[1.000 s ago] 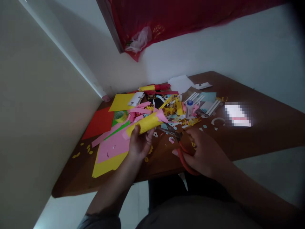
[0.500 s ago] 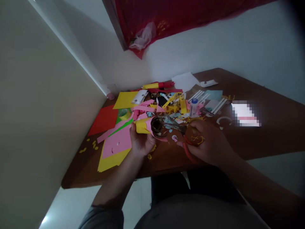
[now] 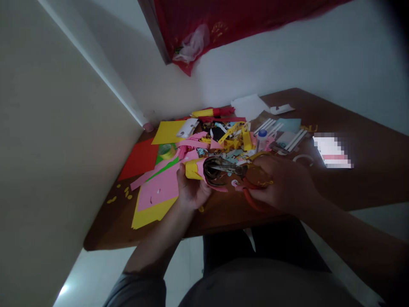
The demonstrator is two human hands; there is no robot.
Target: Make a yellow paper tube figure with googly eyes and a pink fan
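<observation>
My left hand (image 3: 193, 189) is closed round a cardboard tube (image 3: 193, 169) wrapped in yellow and pink paper, its dark open end turned to the right. In my right hand (image 3: 281, 181) is a pair of scissors (image 3: 238, 169) with orange handles. The scissor blades reach into the mouth of the tube, near its rim. Just below the tube's mouth hangs a flap of pink paper. Both hands are above the front part of the brown table (image 3: 223, 217).
Beyond the hands lie many paper scraps (image 3: 234, 140) and a glue bottle (image 3: 261, 140) with a blue cap. Left are pink sheets (image 3: 162, 187), a red sheet (image 3: 137, 157) and a tape roll (image 3: 166, 151). A lit, blurred-out screen (image 3: 332, 150) lies at right.
My right hand has brought the scissors left, and their blades now go into the tube's opening. The tube has shifted slightly to the right in my left hand.
</observation>
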